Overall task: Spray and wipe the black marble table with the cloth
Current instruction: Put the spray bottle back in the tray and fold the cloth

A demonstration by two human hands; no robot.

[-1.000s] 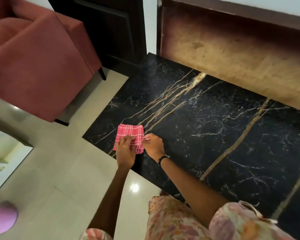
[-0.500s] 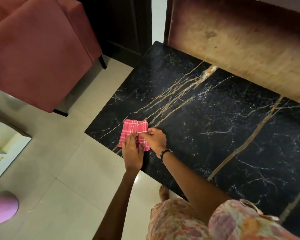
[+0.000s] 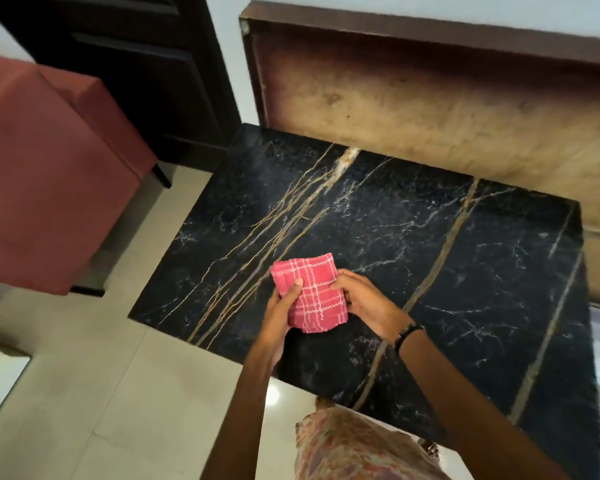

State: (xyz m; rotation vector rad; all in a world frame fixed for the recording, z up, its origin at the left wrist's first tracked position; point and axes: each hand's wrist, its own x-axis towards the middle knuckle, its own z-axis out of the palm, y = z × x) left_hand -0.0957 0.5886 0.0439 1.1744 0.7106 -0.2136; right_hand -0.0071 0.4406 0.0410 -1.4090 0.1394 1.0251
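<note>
The black marble bench (image 3: pixel 413 258) is being viewed almost whole, where a second ago its right side was cut off. The red checked cloth (image 3: pixel 310 292) is now being held up over the bench's near-left part; a second ago it was lying flat there. It is being gripped by the left hand (image 3: pixel 279 315), thumb on top, and by the right hand (image 3: pixel 368 303) at its right edge. This probably means that wiping is about to begin. No spray bottle is being shown, and wetness cannot be judged.
</note>
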